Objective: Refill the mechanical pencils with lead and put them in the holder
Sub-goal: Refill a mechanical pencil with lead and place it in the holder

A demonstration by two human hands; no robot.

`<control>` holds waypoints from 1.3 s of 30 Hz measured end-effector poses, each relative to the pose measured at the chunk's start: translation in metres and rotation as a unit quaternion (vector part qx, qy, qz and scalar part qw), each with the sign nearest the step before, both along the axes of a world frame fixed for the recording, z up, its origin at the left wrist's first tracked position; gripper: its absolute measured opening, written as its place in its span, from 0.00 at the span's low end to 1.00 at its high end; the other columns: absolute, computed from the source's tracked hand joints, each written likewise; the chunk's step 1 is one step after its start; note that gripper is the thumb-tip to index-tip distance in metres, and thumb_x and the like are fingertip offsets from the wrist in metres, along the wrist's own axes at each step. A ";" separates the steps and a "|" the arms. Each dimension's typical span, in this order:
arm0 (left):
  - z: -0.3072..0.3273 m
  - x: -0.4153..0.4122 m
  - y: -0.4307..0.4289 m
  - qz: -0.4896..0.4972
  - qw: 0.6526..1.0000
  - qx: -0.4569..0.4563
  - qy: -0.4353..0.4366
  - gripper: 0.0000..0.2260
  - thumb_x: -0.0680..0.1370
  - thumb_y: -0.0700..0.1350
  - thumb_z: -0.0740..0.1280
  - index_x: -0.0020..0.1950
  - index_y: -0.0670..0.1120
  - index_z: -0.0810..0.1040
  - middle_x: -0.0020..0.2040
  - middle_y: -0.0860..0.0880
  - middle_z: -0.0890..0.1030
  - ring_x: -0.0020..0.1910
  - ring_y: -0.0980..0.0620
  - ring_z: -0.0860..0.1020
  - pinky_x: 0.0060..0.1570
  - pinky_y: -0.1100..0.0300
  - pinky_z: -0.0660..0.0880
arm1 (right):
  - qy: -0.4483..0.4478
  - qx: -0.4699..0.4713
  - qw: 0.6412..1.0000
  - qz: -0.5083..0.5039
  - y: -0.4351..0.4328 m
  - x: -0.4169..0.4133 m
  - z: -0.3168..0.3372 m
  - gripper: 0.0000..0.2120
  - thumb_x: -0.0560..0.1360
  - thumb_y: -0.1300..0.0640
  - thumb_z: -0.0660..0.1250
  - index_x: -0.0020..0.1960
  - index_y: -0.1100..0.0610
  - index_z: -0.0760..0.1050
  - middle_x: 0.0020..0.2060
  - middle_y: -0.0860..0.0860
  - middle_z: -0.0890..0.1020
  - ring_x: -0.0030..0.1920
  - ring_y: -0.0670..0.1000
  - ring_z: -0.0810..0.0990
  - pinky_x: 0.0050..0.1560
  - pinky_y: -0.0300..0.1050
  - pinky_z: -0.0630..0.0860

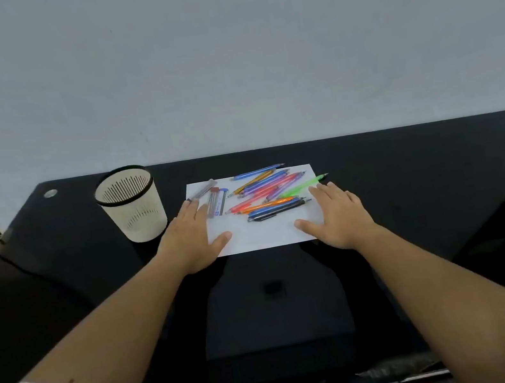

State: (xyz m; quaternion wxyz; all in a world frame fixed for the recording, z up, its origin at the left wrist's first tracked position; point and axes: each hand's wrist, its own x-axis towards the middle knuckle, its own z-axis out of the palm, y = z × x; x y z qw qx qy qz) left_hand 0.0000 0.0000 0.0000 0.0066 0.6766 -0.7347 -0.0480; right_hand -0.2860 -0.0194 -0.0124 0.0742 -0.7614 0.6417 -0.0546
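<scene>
Your left hand and right hand lie flat on the sides of the paper, each grip stretched out and holding nothing, with the pencils between them.

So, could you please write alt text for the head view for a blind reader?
A person's left hand and right hand rest flat on a white sheet on a black desk, flanking coloured mechanical pencils. Lead tubes lie near the left hand; a cream holder stands further left.
</scene>
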 end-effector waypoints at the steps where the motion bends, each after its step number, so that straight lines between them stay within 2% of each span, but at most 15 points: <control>1: 0.000 0.002 -0.004 -0.001 1.000 0.014 -0.011 0.38 0.77 0.67 0.55 0.79 0.46 0.49 0.79 0.47 0.47 0.78 0.49 0.45 0.74 0.49 0.54 | 0.007 0.002 1.000 0.002 -0.003 0.000 0.000 0.42 0.73 0.28 0.53 0.77 0.53 0.51 0.77 0.50 0.55 0.76 0.52 0.49 0.74 0.56 0.48; 6: -0.005 0.008 -0.016 -0.009 0.998 0.060 -0.027 0.41 0.75 0.69 0.55 0.79 0.46 0.47 0.79 0.47 0.45 0.78 0.49 0.44 0.75 0.48 0.53 | 0.024 0.019 1.000 0.007 -0.014 0.003 -0.006 0.44 0.71 0.26 0.51 0.77 0.52 0.51 0.77 0.50 0.54 0.76 0.51 0.49 0.75 0.57 0.47; 21: -0.017 0.014 -0.007 -0.017 0.996 0.081 -0.040 0.42 0.75 0.71 0.50 0.79 0.45 0.41 0.79 0.48 0.42 0.77 0.51 0.43 0.75 0.50 0.46 | 0.037 0.045 0.998 -0.006 -0.003 0.006 -0.010 0.48 0.67 0.22 0.50 0.78 0.51 0.49 0.77 0.48 0.51 0.77 0.48 0.47 0.74 0.61 0.44; 25: -0.015 0.010 0.004 -0.026 0.994 0.081 -0.070 0.42 0.75 0.71 0.47 0.79 0.44 0.41 0.79 0.47 0.43 0.77 0.51 0.43 0.75 0.51 0.45 | 0.039 0.048 0.998 -0.004 0.008 0.004 -0.010 0.48 0.67 0.22 0.50 0.78 0.50 0.48 0.77 0.48 0.51 0.77 0.49 0.47 0.74 0.61 0.44; 39: -0.016 0.001 0.060 -0.025 0.995 0.072 -0.063 0.43 0.74 0.72 0.48 0.79 0.45 0.42 0.79 0.47 0.45 0.78 0.50 0.45 0.75 0.49 0.47 | 0.058 0.037 0.998 0.004 0.057 -0.006 -0.011 0.48 0.67 0.22 0.47 0.77 0.50 0.48 0.77 0.47 0.51 0.77 0.49 0.47 0.74 0.63 0.43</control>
